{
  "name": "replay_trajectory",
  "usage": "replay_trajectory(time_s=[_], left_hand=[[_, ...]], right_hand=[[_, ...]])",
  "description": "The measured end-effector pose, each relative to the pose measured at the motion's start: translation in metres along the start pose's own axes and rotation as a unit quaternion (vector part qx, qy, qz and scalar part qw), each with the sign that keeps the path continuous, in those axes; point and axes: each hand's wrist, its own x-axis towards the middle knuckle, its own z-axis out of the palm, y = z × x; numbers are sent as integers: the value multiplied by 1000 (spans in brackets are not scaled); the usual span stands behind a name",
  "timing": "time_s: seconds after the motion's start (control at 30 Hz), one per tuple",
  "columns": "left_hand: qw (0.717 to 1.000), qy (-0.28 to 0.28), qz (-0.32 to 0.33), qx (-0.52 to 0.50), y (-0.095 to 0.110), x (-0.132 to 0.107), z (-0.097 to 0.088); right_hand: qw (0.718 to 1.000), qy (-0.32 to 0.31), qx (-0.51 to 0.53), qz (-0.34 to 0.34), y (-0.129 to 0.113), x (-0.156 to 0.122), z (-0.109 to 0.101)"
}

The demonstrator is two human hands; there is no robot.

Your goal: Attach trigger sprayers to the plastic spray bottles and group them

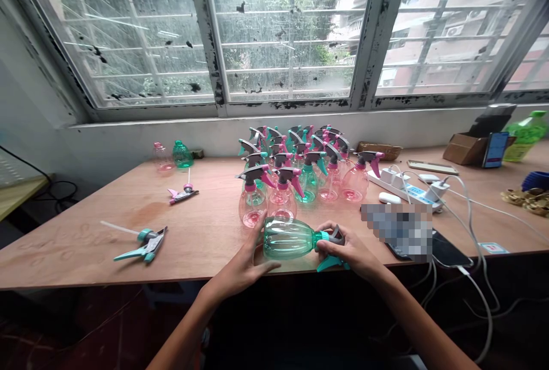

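Observation:
A green spray bottle (288,238) lies sideways in the air just over the table's front edge, its base to the left. My left hand (249,255) cups the base, thumb below and fingers behind it. Around the neck and teal-and-grey trigger head at the other end, my right hand (345,250) is closed. Right behind stand several pink and green spray bottles (306,181) with trigger heads on, packed close together. Off to the left lie a loose teal spray head (148,247) and a loose pink spray head (184,194), each with its tube.
A headless pink bottle (163,158) and green bottle (183,154) stand at the back left. Right of the group are a power strip (407,190) with cables, a phone (450,249), a cardboard box (465,148) and a green jug (525,135). Windows rise behind the table (77,244).

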Motion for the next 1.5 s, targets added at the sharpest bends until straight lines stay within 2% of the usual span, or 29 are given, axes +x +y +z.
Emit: replay_trajectory(time_s=[0.23, 0.5, 0.73, 1.03, 1.3, 1.5], left_hand=[[998, -20, -47, -46, 9, 0, 1], [999, -3, -11, -32, 2, -1, 2], [998, -13, -65, -18, 1, -2, -1], [998, 4, 7, 60, -4, -1, -1], [999, -1, -52, 15, 6, -2, -1], [999, 4, -20, 37, 6, -2, 1]], right_hand=[[1000, -11, -6, 4, 0, 0, 0], [1000, 3, -2, -4, -2, -1, 2], [1000, -1, -3, 2, -2, -1, 1], [1000, -3, 2, 3, -2, -1, 2], [1000, -2, -6, 6, -4, -1, 2], [1000, -4, 1, 4, -3, -1, 2]])
